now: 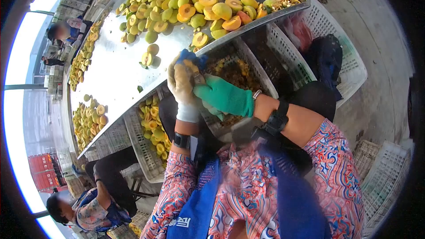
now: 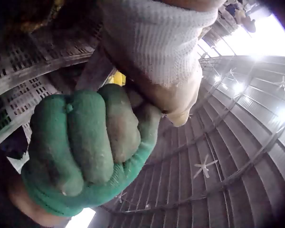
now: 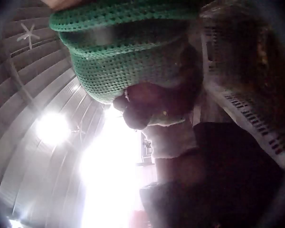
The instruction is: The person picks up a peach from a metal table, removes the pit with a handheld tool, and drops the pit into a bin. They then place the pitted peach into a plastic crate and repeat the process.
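In the head view both gloved hands meet close together over the tray's near edge. My left hand (image 1: 180, 79), in a white glove, holds a yellow-orange fruit piece (image 1: 191, 66). Something blue (image 1: 193, 58) shows by its fingertips. The right hand (image 1: 226, 95) wears a green glove and presses up against the left, fingers curled at the fruit. Seen from the left wrist, its green fingers (image 2: 88, 142) are folded tightly and stained brown; the inside of that grip is hidden. Halved green-yellow fruits with pits (image 1: 200, 40) lie on the metal tray (image 1: 113, 73) beyond the hands.
Below the tray's edge, a white crate (image 1: 261, 73) contains brown scraps. Another crate (image 1: 152, 172) of fruit halves stands left of my lap. Dark cloth (image 1: 326, 59) lies in a crate at right. Other people (image 1: 90, 208) sit along the tray's left side.
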`<control>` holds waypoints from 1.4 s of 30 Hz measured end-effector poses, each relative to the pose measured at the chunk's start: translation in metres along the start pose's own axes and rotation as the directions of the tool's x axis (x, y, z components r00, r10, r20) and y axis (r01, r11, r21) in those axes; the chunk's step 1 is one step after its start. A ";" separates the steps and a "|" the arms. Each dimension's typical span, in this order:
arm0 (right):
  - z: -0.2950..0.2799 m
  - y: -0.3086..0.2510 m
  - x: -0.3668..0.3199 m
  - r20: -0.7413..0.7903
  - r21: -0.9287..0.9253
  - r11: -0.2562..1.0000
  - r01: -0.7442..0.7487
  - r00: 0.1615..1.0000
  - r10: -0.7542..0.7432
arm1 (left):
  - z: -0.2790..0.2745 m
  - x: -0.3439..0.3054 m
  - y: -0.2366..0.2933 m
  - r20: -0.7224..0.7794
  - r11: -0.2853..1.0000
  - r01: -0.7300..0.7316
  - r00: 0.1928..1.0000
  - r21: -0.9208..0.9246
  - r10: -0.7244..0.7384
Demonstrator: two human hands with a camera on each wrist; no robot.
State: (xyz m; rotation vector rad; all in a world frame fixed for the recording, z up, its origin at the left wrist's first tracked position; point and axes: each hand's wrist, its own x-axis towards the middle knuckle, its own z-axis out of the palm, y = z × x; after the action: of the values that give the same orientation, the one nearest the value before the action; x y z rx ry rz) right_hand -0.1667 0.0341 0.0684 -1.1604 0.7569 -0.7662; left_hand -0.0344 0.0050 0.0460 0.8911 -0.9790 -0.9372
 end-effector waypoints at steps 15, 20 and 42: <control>-0.014 -0.008 0.002 0.620 0.597 0.544 -0.590 0.769 0.154 | 0.001 0.000 0.009 0.184 0.954 0.162 0.976 -0.251 -0.117; -0.018 -0.012 0.003 0.661 0.563 0.555 -0.613 0.736 0.143 | 0.003 0.002 0.009 0.341 0.819 0.326 0.924 -0.472 -0.172; -0.032 0.012 0.009 -0.122 -0.247 0.936 0.249 0.951 -0.285 | -0.089 0.052 0.056 0.041 0.420 0.040 0.982 0.907 -0.182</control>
State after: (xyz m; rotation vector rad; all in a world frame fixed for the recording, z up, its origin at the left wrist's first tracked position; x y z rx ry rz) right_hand -0.1871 0.0133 0.0491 -1.4446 0.8434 -1.0272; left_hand 0.0756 -0.0088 0.0849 1.8603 -1.6145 -0.5023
